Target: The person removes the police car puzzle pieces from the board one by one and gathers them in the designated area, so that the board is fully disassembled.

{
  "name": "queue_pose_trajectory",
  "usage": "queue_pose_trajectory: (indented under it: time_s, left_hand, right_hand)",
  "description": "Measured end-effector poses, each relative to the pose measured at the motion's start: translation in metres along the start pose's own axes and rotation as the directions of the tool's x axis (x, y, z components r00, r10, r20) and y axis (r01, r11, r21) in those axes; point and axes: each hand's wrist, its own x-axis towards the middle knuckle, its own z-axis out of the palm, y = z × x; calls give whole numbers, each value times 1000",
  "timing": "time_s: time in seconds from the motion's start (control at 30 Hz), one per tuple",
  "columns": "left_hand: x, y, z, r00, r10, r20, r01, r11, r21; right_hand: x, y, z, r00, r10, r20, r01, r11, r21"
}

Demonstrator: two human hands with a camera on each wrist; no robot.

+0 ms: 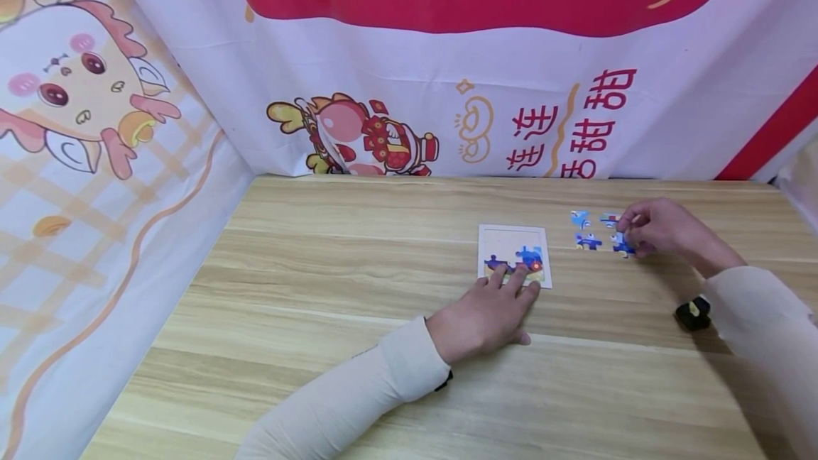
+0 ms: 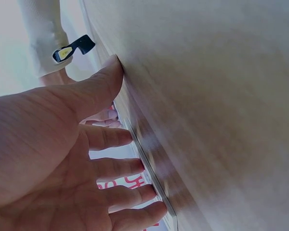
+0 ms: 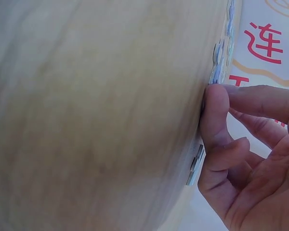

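A square puzzle board (image 1: pixel 545 240) with a white frame lies on the table, its lower part filled with pieces of a blue and purple vehicle picture. My left hand (image 1: pixel 492 311) rests its spread, nearly straight fingers on the board's near edge; in the left wrist view the fingertips (image 2: pixel 147 192) touch that edge. Right of the board, my right hand (image 1: pixel 661 229) pinches a blue puzzle piece (image 1: pixel 618 240), with thumb and curled finger meeting low over the table in the right wrist view. The fingertips hide part of the piece.
Loose pieces lie beside the right hand: one at the upper left (image 1: pixel 580 218), one at the lower left (image 1: pixel 588 241) and one by the fingertips (image 1: pixel 608 219). A printed cloth (image 1: pixel 383 77) hangs behind the wooden table (image 1: pixel 307 268), with another along its left side.
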Motion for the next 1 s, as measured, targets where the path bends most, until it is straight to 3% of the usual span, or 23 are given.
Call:
queue_pose_trajectory:
  time_s: [0.37,0.67,0.83,1.0]
  left_hand:
    - [0,1,-1,1000,-11,7,12,1000,-17]
    - [-2,0,0,1000,-10,-1,10,1000,-14]
    - [-2,0,0,1000,-6,-23,6,1000,1]
    - [-3,-1,-1,999,-1,-43,2,1000,20]
  right_hand:
    - [-4,-6,-2,1000,-14,-24,13,999,-32]
    - [-8,-46,20,986,-160,-55,153,982,-111]
    - [-4,-67,39,968,-248,-27,245,966,-80]
    - [-1,-85,54,964,-263,25,264,963,-60]
